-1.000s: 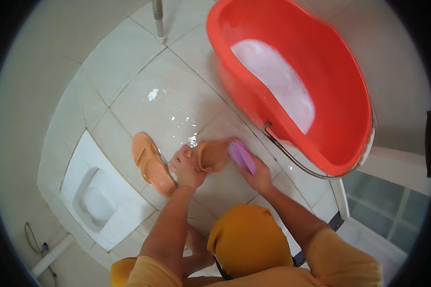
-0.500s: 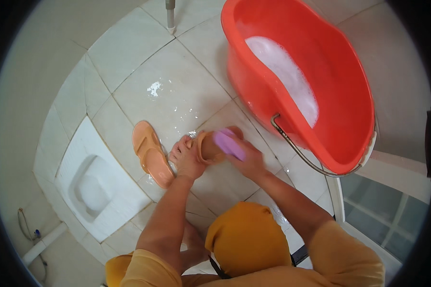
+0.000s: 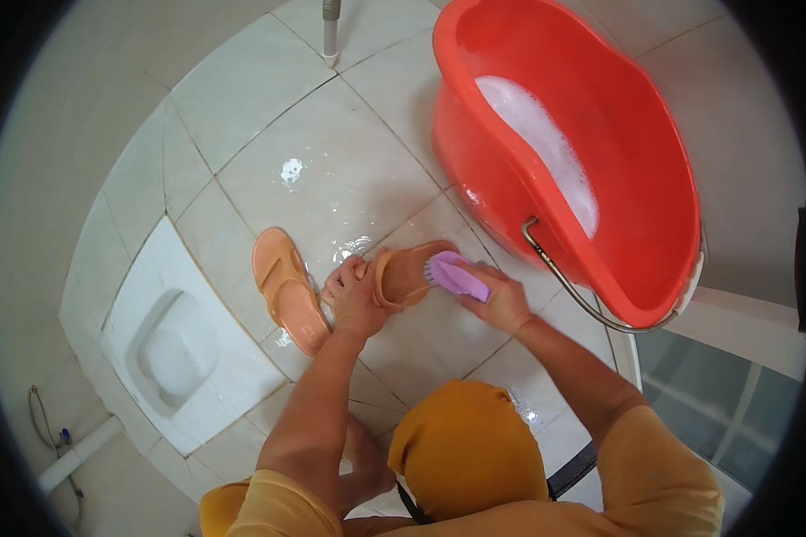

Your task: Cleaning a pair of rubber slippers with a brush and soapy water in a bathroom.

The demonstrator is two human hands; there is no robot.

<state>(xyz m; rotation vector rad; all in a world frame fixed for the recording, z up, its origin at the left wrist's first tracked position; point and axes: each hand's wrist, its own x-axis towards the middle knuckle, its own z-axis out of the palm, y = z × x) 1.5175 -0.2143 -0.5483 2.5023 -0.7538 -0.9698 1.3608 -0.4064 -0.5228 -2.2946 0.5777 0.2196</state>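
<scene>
My left hand (image 3: 360, 297) is closed around the strap end of an orange slipper (image 3: 410, 273), keeping it over the wet tiled floor. In my right hand (image 3: 501, 302) is a purple scrubbing brush (image 3: 459, 276), its pale bristles against the slipper's footbed near the heel. The fingers of that hand wrap the brush's back and are partly hidden. To the left of my left hand, a second orange slipper (image 3: 299, 315) lies sole down on the tiles, its two straps upward.
A large red bucket (image 3: 475, 170) with a metal handle (image 3: 564, 291) stands at the right, holding foamy water (image 3: 539, 134). A white squat toilet (image 3: 233, 358) is set into the floor at the left. A grey pole (image 3: 330, 36) touches the floor at the far side.
The brush in my right hand has moved right along the slipper, toward its heel, uncovering more of the footbed. My left hand keeps its hold on the slipper.
</scene>
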